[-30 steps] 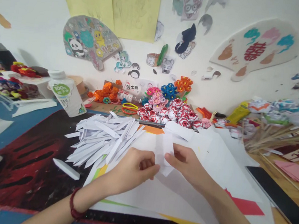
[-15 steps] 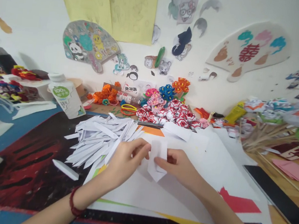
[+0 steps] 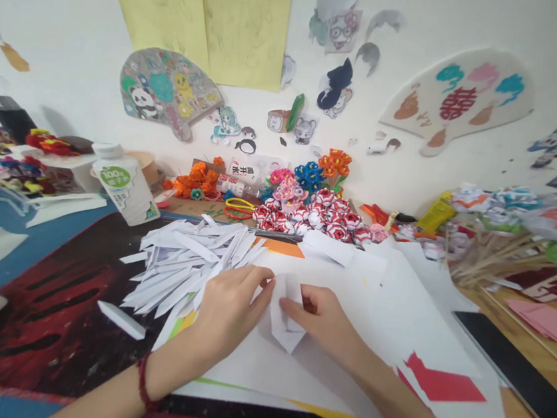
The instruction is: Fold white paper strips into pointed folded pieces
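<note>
My left hand (image 3: 227, 310) and my right hand (image 3: 319, 318) meet over a small white folded paper strip (image 3: 286, 310) with a pointed lower end. Fingers of both hands pinch the strip just above large white paper sheets (image 3: 387, 315) on the table. A red cord bracelet (image 3: 143, 381) is on my left wrist. Left of my hands lies a pile of several folded white paper strips (image 3: 187, 259), and one loose strip (image 3: 122, 320) lies apart on the dark mat.
Behind the sheets stand paper flowers (image 3: 318, 213), yellow scissors (image 3: 238, 208) and a white bottle with a green label (image 3: 123, 184). A red paper piece (image 3: 440, 383) and a black flat object (image 3: 512, 366) lie at right. Flower sticks (image 3: 504, 255) crowd the right edge.
Both hands and the strip have shifted slightly left and lower toward the sheets. The left hand's fingers have moved onto the strip's upper left edge, and the strip looks more folded.
</note>
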Demonstrator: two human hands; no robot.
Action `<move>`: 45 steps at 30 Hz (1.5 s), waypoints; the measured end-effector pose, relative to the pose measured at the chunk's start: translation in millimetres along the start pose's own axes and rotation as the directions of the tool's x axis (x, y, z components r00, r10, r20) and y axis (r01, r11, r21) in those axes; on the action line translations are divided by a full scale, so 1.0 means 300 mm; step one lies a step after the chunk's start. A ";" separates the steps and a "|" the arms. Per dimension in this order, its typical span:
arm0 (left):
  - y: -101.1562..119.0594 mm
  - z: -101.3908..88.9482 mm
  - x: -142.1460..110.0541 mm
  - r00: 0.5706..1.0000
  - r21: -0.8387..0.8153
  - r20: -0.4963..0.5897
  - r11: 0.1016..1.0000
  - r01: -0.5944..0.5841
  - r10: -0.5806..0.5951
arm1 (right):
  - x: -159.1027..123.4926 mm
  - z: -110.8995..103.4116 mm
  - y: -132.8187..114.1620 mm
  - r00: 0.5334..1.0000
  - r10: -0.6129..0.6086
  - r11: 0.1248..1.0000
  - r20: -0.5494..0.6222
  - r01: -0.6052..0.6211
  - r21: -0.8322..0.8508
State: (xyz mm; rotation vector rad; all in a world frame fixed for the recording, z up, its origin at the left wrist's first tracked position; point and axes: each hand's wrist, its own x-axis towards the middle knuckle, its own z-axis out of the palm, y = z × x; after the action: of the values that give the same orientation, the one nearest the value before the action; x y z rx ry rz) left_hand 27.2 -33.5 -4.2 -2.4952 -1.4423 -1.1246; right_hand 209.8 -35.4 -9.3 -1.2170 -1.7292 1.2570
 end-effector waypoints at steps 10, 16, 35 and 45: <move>-0.006 -0.014 0.005 0.984 -0.196 0.048 0.968 -0.160 0.172 | 0.004 -0.002 -0.001 0.991 -0.081 0.967 -0.106 0.053 -0.250; -0.004 -0.027 0.047 0.928 -0.538 0.281 0.761 0.363 -0.244 | -0.005 -0.002 -0.013 0.994 -0.078 0.965 -0.070 0.058 -0.257; -0.004 -0.036 0.073 0.785 -0.618 0.556 0.495 0.610 -0.273 | -0.017 -0.004 -0.037 0.994 -0.095 0.945 -0.056 0.073 -0.318; -0.001 -0.027 0.058 0.816 -0.624 0.520 0.539 0.566 -0.254 | -0.027 -0.009 -0.039 1.000 -0.030 0.978 -0.006 0.028 -0.205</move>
State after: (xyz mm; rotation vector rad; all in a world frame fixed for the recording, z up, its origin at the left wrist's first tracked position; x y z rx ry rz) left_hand 27.6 -23.6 12.1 -3.1396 -2.1269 -1.7208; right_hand 211.4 -43.3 2.6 -1.3063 -1.8997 1.0750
